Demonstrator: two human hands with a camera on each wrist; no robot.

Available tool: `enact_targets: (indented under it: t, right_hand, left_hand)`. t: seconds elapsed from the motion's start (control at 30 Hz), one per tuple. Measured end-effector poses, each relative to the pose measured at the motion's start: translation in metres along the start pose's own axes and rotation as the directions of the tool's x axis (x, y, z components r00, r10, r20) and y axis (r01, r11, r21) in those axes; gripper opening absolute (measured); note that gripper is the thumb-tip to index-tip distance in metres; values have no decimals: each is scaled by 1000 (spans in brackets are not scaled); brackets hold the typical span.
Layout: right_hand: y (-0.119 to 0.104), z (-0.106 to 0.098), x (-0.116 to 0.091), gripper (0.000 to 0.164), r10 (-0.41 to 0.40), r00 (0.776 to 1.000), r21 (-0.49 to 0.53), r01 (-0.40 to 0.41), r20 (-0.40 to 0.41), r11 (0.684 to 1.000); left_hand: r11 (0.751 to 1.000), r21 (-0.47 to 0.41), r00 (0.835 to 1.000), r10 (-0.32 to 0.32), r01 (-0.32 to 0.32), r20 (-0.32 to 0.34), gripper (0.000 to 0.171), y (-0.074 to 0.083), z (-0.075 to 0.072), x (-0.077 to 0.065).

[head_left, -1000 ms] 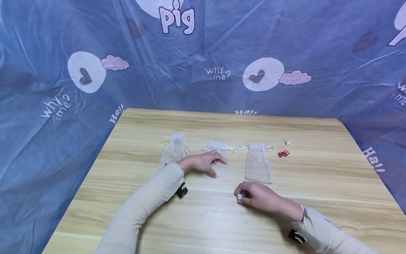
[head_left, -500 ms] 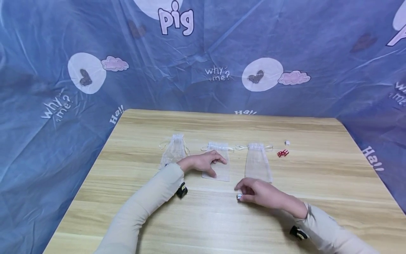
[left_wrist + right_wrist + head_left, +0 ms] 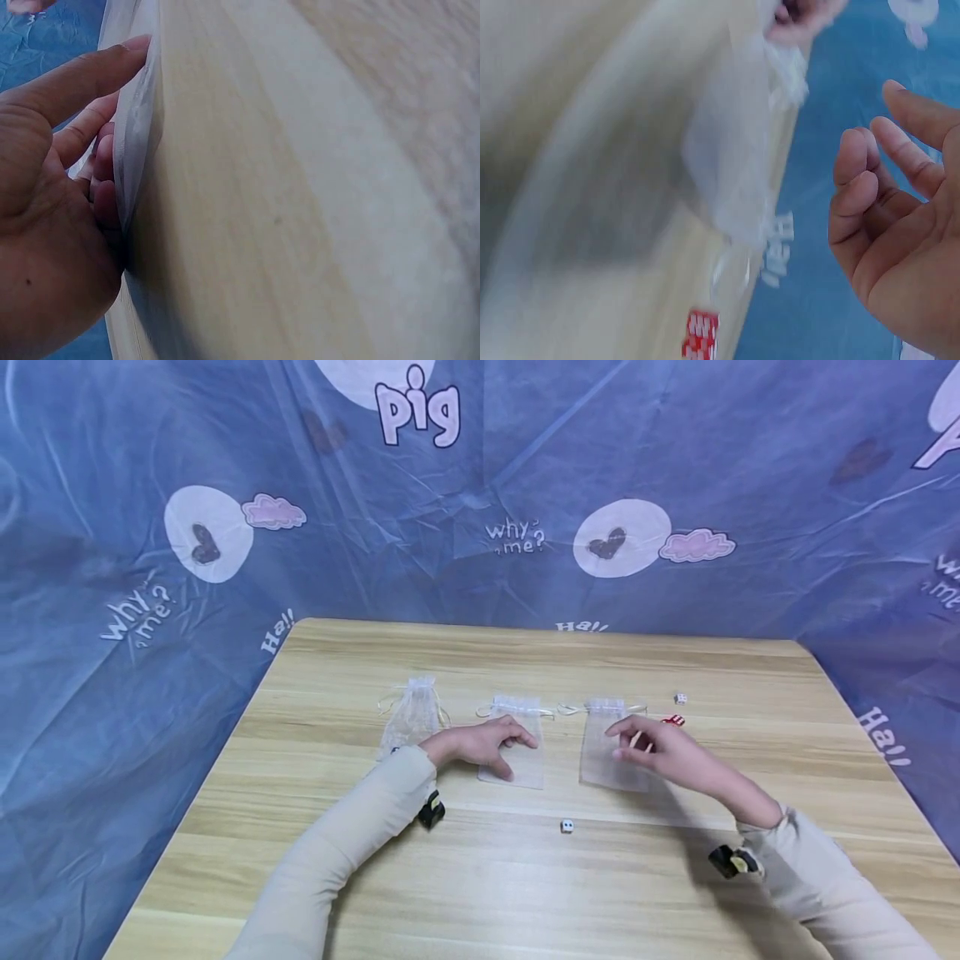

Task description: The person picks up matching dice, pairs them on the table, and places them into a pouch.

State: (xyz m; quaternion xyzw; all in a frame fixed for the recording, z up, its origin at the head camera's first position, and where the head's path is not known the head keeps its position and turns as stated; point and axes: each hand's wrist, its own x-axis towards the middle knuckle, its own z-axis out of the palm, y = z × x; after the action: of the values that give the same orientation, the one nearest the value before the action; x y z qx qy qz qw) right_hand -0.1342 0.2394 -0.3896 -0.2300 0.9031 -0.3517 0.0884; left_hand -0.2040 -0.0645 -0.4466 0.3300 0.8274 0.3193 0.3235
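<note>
My left hand [image 3: 480,745] rests on the middle sheer white drawstring pouch [image 3: 529,768], thumb and fingers spread. In the left wrist view the thumb lies against the pouch's gauzy cloth [image 3: 139,127]. My right hand [image 3: 667,756] hovers over the right-hand pouch [image 3: 598,767], fingers loosely bent and holding nothing. A white die [image 3: 567,827] sits on the wood in front of the pouches. Behind the right hand are red dice [image 3: 674,720], partly hidden in the head view; the right wrist view shows red dice [image 3: 700,335] together.
A third pouch [image 3: 412,714] lies at the left, its lower end partly covered by the left arm; something dark shows in it. Another white die [image 3: 681,699] sits at the back right. Patterned blue cloth [image 3: 480,585] stands behind the wooden table [image 3: 480,893].
My right hand has let go of the white die, leaving it on the table, and has moved back and right over the right-hand pouch. The left hand has stayed still.
</note>
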Motion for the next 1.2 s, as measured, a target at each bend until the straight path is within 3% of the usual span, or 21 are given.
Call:
enact_targets:
  t: [0.23, 0.53, 0.83, 1.2]
  right_hand:
    - [29, -31, 2, 28, 76, 989, -26, -80, -126, 996]
    - [58, -60, 5, 38, 196, 967, -10, -200, -161, 980]
    - [77, -67, 13, 45, 289, 948, 10, -290, -133, 957]
    - [104, -63, 18, 42, 293, 947, -14, -298, -128, 955]
  left_hand:
    - [1000, 23, 1000, -6, 6, -7, 62, 0, 1, 1]
    - [1000, 26, 1000, 2, -2, -7, 63, -1, 0, 1]
    - [1000, 25, 1000, 1, -1, -6, 62, 0, 0, -1]
    - [1000, 22, 1000, -8, 8, 4, 62, 0, 0, 1]
